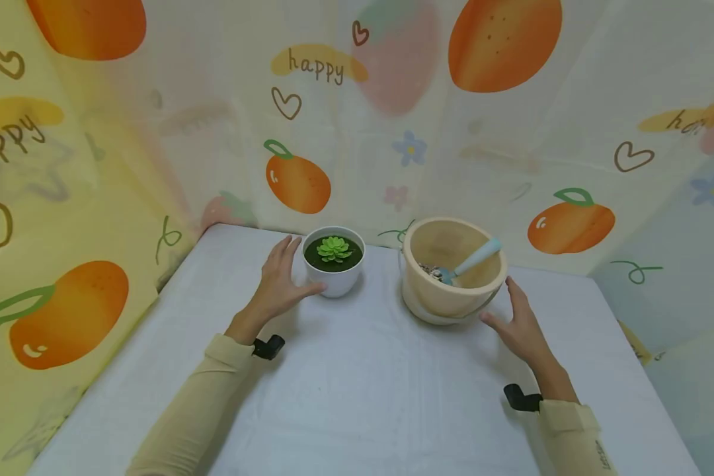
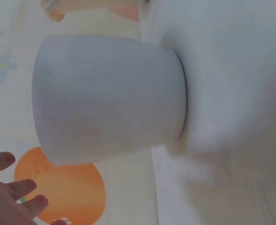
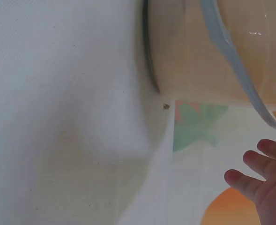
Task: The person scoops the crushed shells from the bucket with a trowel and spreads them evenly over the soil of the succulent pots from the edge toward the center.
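A white pot [image 1: 335, 283] with a green succulent [image 1: 334, 249] in dark soil stands upright toward the back of the table. My left hand [image 1: 279, 281] is beside its left side, thumb and fingers spread around that side; the left wrist view shows the pot's smooth wall [image 2: 109, 98] with fingertips below its rim side. Right of it stands a cream bucket [image 1: 446, 301] with a thin pale handle [image 3: 236, 61]. Inside lie a light-blue shovel [image 1: 476, 258] and some grainy bits [image 1: 433, 271]. My right hand [image 1: 520, 327] is at the bucket's right side, fingers spread.
A white cloth covers the table [image 1: 357, 396]. Fruit-printed curtains [image 1: 214, 132] hang close behind it and along the sides. A small dark crumb [image 3: 166, 107] lies near the bucket's base.
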`<action>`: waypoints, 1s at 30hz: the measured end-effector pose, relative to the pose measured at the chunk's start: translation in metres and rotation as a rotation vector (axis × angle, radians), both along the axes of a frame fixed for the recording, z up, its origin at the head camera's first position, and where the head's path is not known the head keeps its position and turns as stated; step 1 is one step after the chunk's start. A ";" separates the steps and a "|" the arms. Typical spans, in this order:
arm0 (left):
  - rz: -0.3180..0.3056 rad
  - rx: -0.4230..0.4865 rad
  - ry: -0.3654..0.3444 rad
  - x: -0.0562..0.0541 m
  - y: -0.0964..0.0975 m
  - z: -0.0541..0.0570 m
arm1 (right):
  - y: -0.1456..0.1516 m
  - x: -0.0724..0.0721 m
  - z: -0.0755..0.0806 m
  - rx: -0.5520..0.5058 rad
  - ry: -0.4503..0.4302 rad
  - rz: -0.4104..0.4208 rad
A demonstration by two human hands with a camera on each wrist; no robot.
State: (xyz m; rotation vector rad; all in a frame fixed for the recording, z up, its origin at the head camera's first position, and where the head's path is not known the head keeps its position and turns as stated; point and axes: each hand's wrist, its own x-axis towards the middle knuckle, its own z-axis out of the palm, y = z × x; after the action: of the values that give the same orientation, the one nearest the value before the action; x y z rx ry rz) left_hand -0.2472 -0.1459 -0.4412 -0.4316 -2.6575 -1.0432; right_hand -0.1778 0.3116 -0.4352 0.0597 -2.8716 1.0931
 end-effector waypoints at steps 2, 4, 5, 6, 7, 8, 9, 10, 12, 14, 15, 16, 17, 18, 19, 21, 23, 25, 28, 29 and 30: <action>-0.018 0.038 -0.006 0.000 0.004 0.002 | -0.001 -0.001 0.001 -0.027 0.011 0.008; -0.037 0.064 -0.012 0.000 0.007 0.005 | -0.001 -0.003 0.001 -0.046 0.030 0.014; -0.049 0.073 -0.013 -0.001 0.009 0.006 | -0.001 -0.004 0.001 -0.058 0.038 0.016; -0.059 0.079 -0.017 -0.001 0.011 0.007 | -0.001 -0.005 0.001 -0.072 0.047 0.019; -0.068 0.084 -0.022 -0.001 0.013 0.008 | -0.001 -0.005 0.001 -0.086 0.055 0.020; -0.081 0.091 -0.026 -0.002 0.015 0.009 | -0.001 -0.006 0.001 -0.093 0.059 0.020; -0.091 0.099 -0.027 -0.002 0.018 0.009 | -0.001 -0.007 0.000 -0.099 0.061 0.020; -0.103 0.107 -0.029 -0.003 0.020 0.010 | -0.001 -0.008 0.000 -0.108 0.062 0.019; -0.120 0.123 -0.037 -0.004 0.026 0.010 | -0.001 -0.010 0.000 -0.117 0.072 0.018; -0.136 0.141 -0.036 -0.004 0.031 0.011 | -0.002 -0.012 0.000 -0.126 0.071 0.016; -0.143 0.149 -0.033 -0.005 0.034 0.011 | -0.002 -0.012 0.000 -0.131 0.073 0.017; -0.149 0.153 -0.028 -0.005 0.036 0.012 | -0.002 -0.013 0.001 -0.135 0.075 0.017; -0.153 0.158 -0.023 -0.005 0.039 0.012 | -0.003 -0.013 0.001 -0.137 0.079 0.017; -0.157 0.167 -0.019 -0.005 0.041 0.013 | -0.003 -0.014 0.001 -0.140 0.080 0.018; -0.159 0.173 -0.017 -0.005 0.043 0.014 | -0.003 -0.014 0.002 -0.141 0.085 0.018; -0.162 0.191 -0.021 -0.006 0.047 0.015 | -0.004 -0.015 0.003 -0.141 0.091 0.018; -0.161 0.197 -0.032 -0.006 0.052 0.016 | -0.004 -0.016 0.005 -0.142 0.094 0.018; -0.163 0.201 -0.043 -0.007 0.057 0.016 | -0.005 -0.016 0.007 -0.147 0.093 0.016; -0.170 0.205 -0.058 -0.008 0.065 0.017 | -0.005 -0.017 0.010 -0.158 0.083 0.010; -0.172 0.209 -0.066 -0.008 0.067 0.017 | -0.005 -0.017 0.010 -0.161 0.081 0.008; -0.178 0.217 -0.076 -0.008 0.070 0.018 | -0.005 -0.017 0.011 -0.166 0.078 0.006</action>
State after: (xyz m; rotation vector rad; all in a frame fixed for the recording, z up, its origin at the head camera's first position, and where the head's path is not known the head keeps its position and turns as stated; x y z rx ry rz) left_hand -0.2549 -0.0760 -0.4236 -0.6017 -2.5690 -1.4102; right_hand -0.1948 0.3062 -0.4242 0.1004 -2.7040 1.2948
